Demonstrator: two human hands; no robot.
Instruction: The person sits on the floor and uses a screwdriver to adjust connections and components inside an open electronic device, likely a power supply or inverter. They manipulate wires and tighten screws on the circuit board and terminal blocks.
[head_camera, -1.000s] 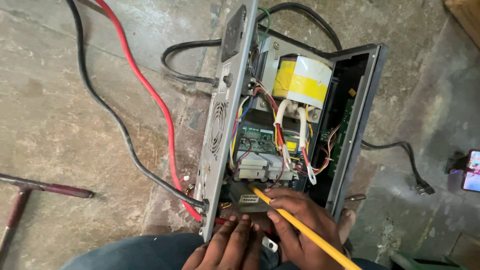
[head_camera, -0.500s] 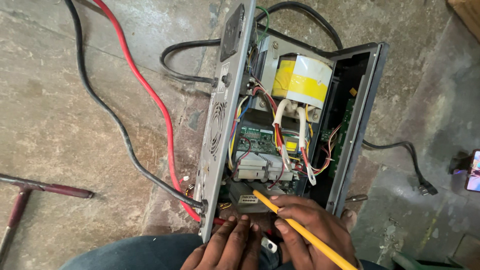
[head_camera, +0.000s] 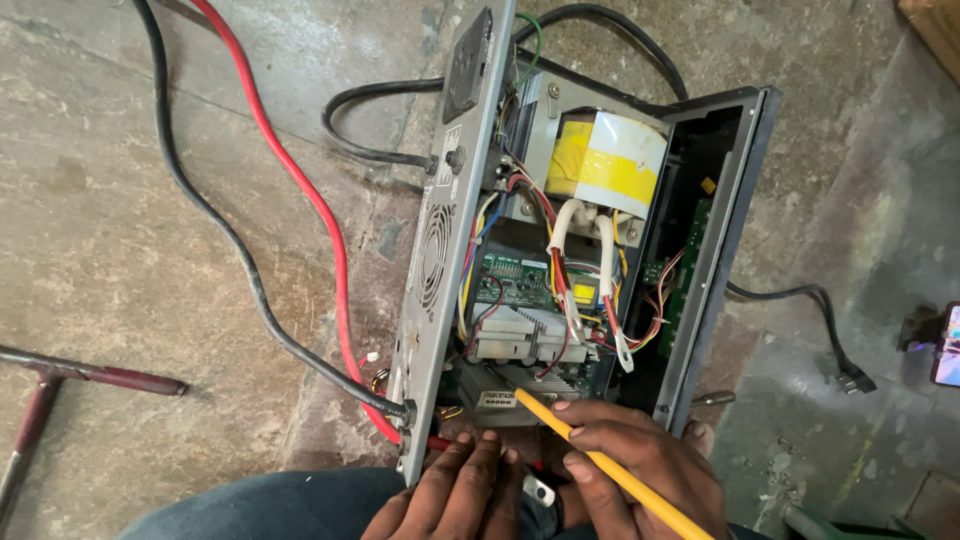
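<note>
A person's right hand (head_camera: 640, 465) is closed around 1 yellow screwdriver shaft (head_camera: 610, 468), its tip pointing up and left into the near end of an opened power unit (head_camera: 590, 260) that stands on a concrete floor (head_camera: 130, 250). The left hand (head_camera: 450, 495) lies palm down with its fingers (head_camera: 485, 450) straight and together, holding nothing, their tips touching the lower edge of the unit's grey rear panel (head_camera: 445, 240). Both hands enter from the bottom of the frame, side by side, knuckles up. Inside the case sit 1 yellow-taped transformer (head_camera: 605, 165), 1 green circuit board (head_camera: 515, 280) and 1 finned heat sink (head_camera: 520, 340). Across the floor run 1 red cable (head_camera: 300, 190) and 1 black cable (head_camera: 215, 220); 1 maroon-handled tool (head_camera: 90, 375) lies well apart at left.
</note>
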